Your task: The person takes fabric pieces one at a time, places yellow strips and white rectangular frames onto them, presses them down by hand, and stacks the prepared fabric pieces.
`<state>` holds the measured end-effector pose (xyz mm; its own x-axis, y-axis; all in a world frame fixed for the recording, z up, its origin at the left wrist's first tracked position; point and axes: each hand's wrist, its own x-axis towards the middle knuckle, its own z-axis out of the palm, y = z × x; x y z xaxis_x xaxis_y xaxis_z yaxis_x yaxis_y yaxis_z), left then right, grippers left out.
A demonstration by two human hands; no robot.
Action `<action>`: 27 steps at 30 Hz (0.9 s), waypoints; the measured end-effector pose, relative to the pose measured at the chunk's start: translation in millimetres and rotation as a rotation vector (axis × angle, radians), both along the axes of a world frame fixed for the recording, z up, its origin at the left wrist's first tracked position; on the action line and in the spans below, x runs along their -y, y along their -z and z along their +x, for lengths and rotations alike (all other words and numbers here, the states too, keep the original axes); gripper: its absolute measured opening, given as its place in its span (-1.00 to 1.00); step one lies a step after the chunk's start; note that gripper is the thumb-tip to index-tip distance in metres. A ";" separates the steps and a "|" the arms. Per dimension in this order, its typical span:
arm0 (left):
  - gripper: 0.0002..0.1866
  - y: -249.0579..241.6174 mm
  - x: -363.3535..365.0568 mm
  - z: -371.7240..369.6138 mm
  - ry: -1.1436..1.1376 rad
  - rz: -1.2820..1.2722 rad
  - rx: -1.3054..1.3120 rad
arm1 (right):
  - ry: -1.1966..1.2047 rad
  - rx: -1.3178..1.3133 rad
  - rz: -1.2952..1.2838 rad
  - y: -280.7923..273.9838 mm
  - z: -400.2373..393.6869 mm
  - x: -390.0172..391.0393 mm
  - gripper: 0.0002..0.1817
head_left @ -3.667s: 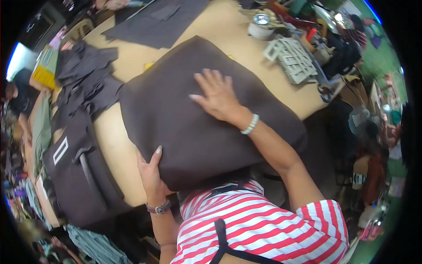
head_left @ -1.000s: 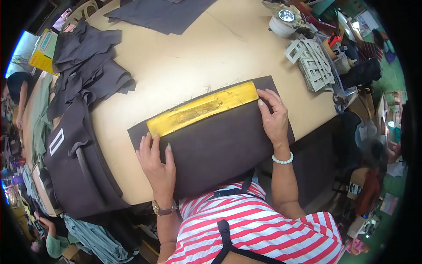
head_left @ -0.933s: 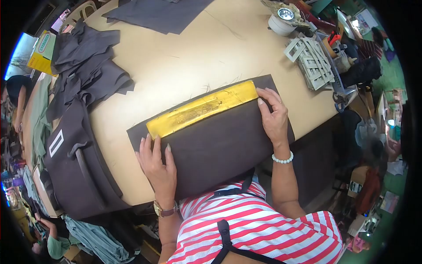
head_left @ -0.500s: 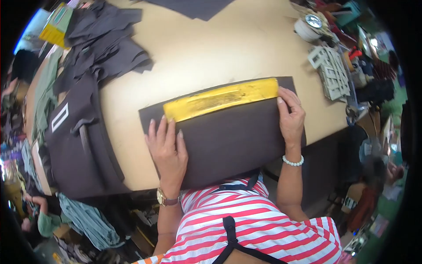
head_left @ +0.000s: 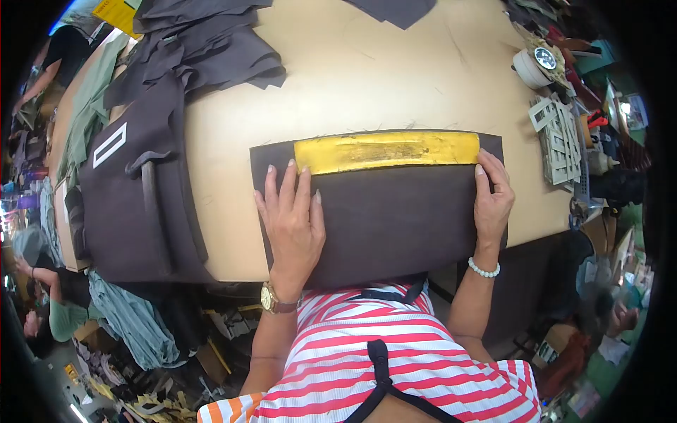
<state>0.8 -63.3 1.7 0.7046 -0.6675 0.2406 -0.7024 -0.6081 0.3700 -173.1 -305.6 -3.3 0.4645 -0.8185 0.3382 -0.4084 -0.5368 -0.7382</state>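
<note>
A dark fabric panel (head_left: 395, 218) lies flat at the table's near edge. Along its far edge rests a yellow strip (head_left: 388, 151) with a worn, dark-smudged middle. My left hand (head_left: 293, 225) lies on the panel with its fingers spread, fingertips by the strip's left end. At the strip's right end, my right hand (head_left: 495, 194) has thumb and forefinger close together at the corner, the other fingers curled behind. Whether it pinches the strip or only presses on it is not clear.
Dark fabric pieces (head_left: 204, 53) are heaped at the upper left, above a dark folded piece (head_left: 134, 204) with a white rectangle and a strap. White slotted templates (head_left: 560, 141) and a round white roll (head_left: 530, 69) sit at the right. Other people are partly visible at the left.
The view has shifted, so the panel, strip and both hands appear further right and more level. Both hands keep about the same places at the strip's ends.
</note>
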 end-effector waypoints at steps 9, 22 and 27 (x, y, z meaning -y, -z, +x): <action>-0.56 1.1 0.0 -1.4 0.003 0.015 -0.026 | 0.028 -0.008 -0.036 -1.4 -1.0 -0.9 -0.80; -0.53 -1.6 0.6 -1.7 0.007 0.035 -0.027 | 0.043 -0.050 -0.060 -2.6 0.2 -3.0 -0.79; -0.55 -1.9 0.7 -1.5 0.010 0.009 -0.035 | 0.032 -0.065 -0.089 -3.7 0.6 -3.6 -0.78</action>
<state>-0.7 -63.9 3.7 0.7059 -0.6765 0.2098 -0.6950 -0.6044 0.3896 -172.5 -302.0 0.4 0.4621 -0.8012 0.3801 -0.4722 -0.5851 -0.6593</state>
